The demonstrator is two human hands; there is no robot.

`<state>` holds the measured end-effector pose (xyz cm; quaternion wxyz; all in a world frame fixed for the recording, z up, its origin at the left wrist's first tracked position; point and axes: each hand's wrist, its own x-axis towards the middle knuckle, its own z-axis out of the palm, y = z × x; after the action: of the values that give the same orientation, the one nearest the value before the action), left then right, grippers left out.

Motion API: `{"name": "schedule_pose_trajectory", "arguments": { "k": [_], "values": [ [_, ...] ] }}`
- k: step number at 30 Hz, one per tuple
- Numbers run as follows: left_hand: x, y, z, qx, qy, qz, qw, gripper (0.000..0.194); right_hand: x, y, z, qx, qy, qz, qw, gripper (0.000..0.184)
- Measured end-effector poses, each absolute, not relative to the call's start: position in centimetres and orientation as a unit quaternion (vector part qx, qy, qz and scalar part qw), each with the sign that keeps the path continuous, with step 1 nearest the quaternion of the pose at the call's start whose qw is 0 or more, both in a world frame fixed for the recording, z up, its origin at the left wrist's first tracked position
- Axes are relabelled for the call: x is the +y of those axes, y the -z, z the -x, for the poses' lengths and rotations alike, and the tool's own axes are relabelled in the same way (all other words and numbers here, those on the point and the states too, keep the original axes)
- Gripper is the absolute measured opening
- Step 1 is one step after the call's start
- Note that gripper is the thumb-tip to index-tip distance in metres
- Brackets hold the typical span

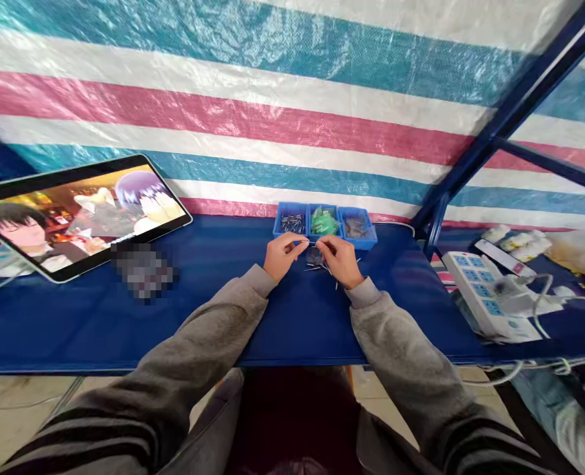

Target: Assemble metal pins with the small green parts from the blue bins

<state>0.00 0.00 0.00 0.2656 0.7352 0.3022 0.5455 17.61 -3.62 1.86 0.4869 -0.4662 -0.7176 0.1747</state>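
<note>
Thin pale piece (311, 243), seen in the head view, sits just in front of the middle blue bin (317, 207), the one holding green pieces (325, 221). Its near ends are pinched in the fingertips of both the left hand (280, 257) and the right hand (343, 260), the fingers closed and curled. It looks very light and slim, probably fairly stiff but liable to bend under a hard squeeze. A smooth finish could let it roll or slip, so a light fingertip pinch close to each end suits it best, leaving the centre free. Its exact shape is too small to tell. Loose slender pieces (314, 268) lie on the blue surface (297, 330) in front of that bin, below the hands; they look easy to scatter.
</note>
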Motion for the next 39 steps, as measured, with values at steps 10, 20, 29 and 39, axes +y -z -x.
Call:
{"name": "schedule_pose_trajectory", "arguments": {
  "k": [10, 20, 29, 39],
  "values": [
    [-0.41, -0.33, -0.17, 0.333, -0.530, -0.712, 0.318, 0.037, -3.57, -1.77, -17.70, -0.694, -0.195, 0.465, 0.515, 0.025],
    [-0.65, -0.33, -0.49, 0.346, -0.556, -0.656, 0.375, 0.034, -3.57, -1.82, -17.62, -0.711, -0.173, 0.472, 0.491, 0.025],
    [-0.72, -0.26, -0.41, 0.332, -0.534, -0.693, 0.352, 0.038, -3.16, -1.43, -17.83, -0.689, -0.164, 0.503, 0.494, 0.024],
    [-0.63, -0.16, -0.35, 0.362, -0.505, -0.728, 0.291, 0.035, -3.46, -1.97, -17.78, -0.696, -0.171, 0.488, 0.499, 0.026]
  ]
}}
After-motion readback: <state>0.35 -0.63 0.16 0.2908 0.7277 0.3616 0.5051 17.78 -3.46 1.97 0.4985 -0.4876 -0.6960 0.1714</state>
